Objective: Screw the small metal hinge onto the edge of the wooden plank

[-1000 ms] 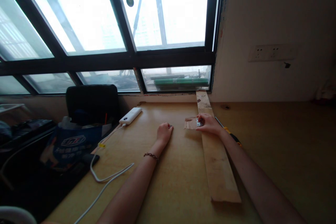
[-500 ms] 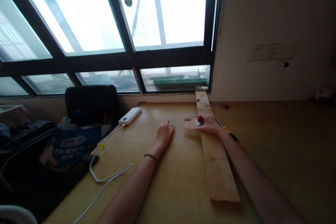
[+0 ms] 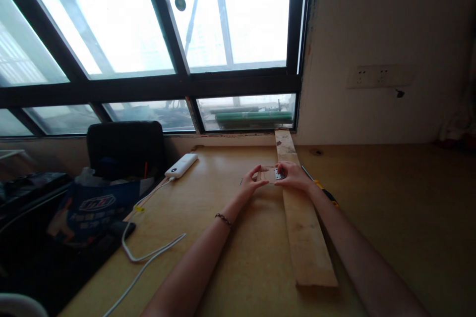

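Note:
My left hand [image 3: 251,185] grips the left end of a small wooden piece [image 3: 268,175], thumb on the near edge and fingers on the far edge. My right hand [image 3: 293,177] is closed around a small silver metal hinge [image 3: 277,174] at the right end of that piece. Its fingers hide part of the hinge. Beneath the right hand lies a long wooden board [image 3: 307,237], running from the windowsill toward me. A small dark screw-like thing [image 3: 241,182] is on the table just left of my left hand.
A screwdriver with a yellow and black handle [image 3: 327,195] lies right of the board, partly behind my right arm. On the table's left are a white power bank [image 3: 182,166] and its white cable [image 3: 154,252]. A black chair [image 3: 124,146] and a blue bag [image 3: 96,208] stand beyond the left edge.
My left hand has moved right and away from me, from the bare tabletop to the small wooden piece, and taken hold of it. My right hand stays at the hinge.

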`<state>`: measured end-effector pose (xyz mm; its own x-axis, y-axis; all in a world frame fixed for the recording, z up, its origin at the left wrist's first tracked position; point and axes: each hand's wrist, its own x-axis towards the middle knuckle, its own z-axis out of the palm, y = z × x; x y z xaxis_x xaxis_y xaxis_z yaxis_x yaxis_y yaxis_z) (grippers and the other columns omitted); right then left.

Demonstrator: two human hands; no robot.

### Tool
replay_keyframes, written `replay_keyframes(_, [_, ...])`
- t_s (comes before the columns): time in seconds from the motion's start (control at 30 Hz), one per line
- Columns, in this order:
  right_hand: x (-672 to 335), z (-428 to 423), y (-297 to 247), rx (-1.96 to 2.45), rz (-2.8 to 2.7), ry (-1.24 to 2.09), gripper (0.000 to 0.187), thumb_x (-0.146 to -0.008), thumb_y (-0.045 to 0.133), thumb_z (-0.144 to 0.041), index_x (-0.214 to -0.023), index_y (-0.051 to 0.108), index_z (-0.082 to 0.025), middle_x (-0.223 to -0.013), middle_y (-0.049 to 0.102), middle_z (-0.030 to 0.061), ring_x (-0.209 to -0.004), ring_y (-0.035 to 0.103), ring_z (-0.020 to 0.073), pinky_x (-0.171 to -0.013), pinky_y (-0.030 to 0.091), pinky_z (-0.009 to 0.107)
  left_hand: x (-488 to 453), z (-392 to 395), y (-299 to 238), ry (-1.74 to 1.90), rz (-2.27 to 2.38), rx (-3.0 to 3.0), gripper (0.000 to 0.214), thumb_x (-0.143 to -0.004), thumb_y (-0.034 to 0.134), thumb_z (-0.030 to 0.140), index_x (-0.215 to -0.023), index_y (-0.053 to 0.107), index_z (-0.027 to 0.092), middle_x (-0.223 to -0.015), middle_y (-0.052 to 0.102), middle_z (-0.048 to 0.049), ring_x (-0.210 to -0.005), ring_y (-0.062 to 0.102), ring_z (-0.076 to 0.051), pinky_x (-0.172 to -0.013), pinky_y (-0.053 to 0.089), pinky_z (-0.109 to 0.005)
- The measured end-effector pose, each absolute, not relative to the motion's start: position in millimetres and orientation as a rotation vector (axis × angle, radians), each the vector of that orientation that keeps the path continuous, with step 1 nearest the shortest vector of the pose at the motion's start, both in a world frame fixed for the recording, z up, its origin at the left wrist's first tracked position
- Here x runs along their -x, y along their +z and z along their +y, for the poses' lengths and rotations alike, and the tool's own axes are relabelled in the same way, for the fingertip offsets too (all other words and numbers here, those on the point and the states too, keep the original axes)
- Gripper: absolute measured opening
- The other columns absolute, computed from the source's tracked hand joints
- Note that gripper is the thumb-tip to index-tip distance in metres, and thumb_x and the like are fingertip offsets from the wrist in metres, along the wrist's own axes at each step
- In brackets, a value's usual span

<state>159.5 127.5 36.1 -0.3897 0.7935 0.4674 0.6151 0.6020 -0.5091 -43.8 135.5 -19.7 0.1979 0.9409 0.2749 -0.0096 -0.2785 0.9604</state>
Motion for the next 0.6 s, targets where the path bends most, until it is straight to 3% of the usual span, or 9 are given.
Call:
replay_keyframes(0.2, [-160.3, 126.5, 37.8, 1.061, -2.121, 0.475, 0.038, -0.047, 0.077, -0.039, -0.075, 0.058, -0.021, -0.109, 0.06, 0.0064, -0.1, 0.054, 0.0239, -0.087, 0.039, 0.037, 58.5, 136.1, -12.1, 1.425, 0.996, -1.285, 0.057, -0.06, 0.067, 0.02, -0.114, 0.052, 0.013, -0.118, 0.053, -0.0124, -0.102, 0.054, -0.022, -0.087, 0.045, -0.035])
replay_keyframes(0.3, [-161.4, 123.9, 47.1, 1.019, -1.959, 0.578, 0.032, -0.056, 0.071, -0.04, -0.079, 0.059, -0.022, -0.113, 0.059, 0.0063, -0.103, 0.053, 0.0232, -0.09, 0.038, 0.038, 92.7, 138.3, -0.6, 1.505, 1.149, -1.253, 0.058, -0.058, 0.062, 0.011, -0.115, 0.051, 0.013, -0.118, 0.053, -0.0118, -0.101, 0.055, -0.023, -0.084, 0.047, -0.034])
replay_keyframes(0.43, [-152.0, 83.2, 93.5, 0.908, -1.645, 0.476, 0.017, -0.072, 0.058, -0.037, -0.077, 0.06, -0.021, -0.089, 0.065, 0.0047, -0.088, 0.058, 0.0198, -0.083, 0.041, 0.037, 147.7, 136.2, -1.1, 1.553, 1.454, -1.225, 0.067, -0.057, 0.054, 0.005, -0.123, 0.041, 0.011, -0.122, 0.05, -0.0148, -0.104, 0.053, -0.023, -0.081, 0.048, -0.033])
replay_keyframes(0.6, [-130.4, -60.0, 168.2, 0.437, -1.604, 0.382, 0.009, -0.076, 0.052, -0.029, -0.074, 0.059, -0.025, -0.055, 0.05, -0.0017, -0.049, 0.046, 0.0121, -0.051, 0.039, 0.028, 175.0, 135.1, -20.4, 1.338, 1.898, -1.392, 0.059, -0.057, 0.052, 0.003, -0.116, 0.048, 0.009, -0.114, 0.057, -0.0133, -0.107, 0.052, -0.022, -0.086, 0.043, -0.031])
